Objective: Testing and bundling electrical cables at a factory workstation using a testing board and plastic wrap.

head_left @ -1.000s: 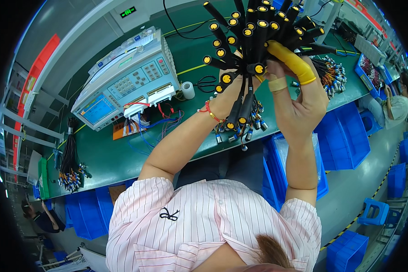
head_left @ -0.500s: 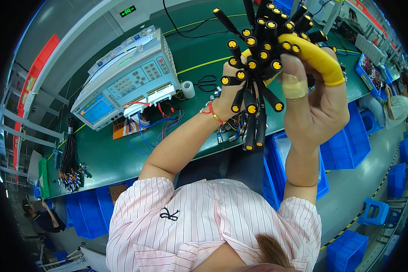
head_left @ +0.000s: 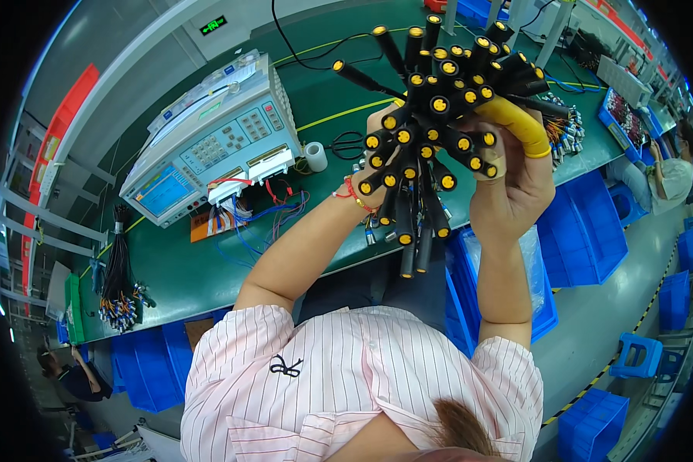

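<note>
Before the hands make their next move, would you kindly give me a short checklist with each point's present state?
1. Right hand at the cable bundle: ok, it is on the bundle's right side.
2. Left hand grip: cannot tell, mostly hidden behind the bundle.
3. Yellow finger cover on the right hand: ok, worn.
4. Connector ends gathered evenly: not ok, they fan out in many directions.
5. Scissors away from both hands: ok, beside the white roll.
</note>
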Demonstrator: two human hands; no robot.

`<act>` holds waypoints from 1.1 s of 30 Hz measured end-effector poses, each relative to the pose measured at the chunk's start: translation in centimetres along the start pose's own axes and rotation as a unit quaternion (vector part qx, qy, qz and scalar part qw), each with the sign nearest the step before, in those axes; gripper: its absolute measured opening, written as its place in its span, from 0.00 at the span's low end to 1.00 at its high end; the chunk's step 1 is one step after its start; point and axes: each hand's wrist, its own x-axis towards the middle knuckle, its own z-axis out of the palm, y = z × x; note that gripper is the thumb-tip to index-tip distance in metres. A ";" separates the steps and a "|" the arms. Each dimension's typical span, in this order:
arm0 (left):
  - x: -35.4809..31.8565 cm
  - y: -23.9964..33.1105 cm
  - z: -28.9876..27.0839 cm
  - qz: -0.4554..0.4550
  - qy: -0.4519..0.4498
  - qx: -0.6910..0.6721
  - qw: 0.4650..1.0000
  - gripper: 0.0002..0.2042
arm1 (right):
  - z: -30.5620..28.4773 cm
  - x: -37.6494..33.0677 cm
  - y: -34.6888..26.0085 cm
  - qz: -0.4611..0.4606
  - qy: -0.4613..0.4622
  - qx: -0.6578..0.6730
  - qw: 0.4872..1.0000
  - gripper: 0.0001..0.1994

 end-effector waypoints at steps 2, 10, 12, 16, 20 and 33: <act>-0.2 0.8 -0.1 -0.023 -0.015 -0.006 1.000 0.12 | -0.2 0.0 -0.4 0.027 -0.020 0.001 0.999 0.14; 0.1 -1.4 -0.5 0.158 0.003 0.197 0.968 0.13 | -1.0 0.5 -1.2 -0.030 -0.137 -0.021 0.990 0.12; 0.0 -1.5 0.0 0.160 0.022 0.190 0.968 0.14 | -0.4 -0.5 -1.4 0.063 -0.038 0.034 0.997 0.12; -0.3 -1.3 0.6 0.091 0.027 0.045 0.995 0.14 | 0.1 -0.1 -1.6 0.063 -0.009 0.016 0.998 0.14; -0.8 -0.3 0.6 -0.001 -0.007 -0.098 0.995 0.14 | -0.5 0.5 -1.1 -0.020 -0.066 -0.107 0.992 0.15; -0.9 -0.3 0.3 -0.023 -0.026 -0.210 0.977 0.14 | -1.0 1.1 -1.4 -0.031 -0.162 -0.172 0.971 0.17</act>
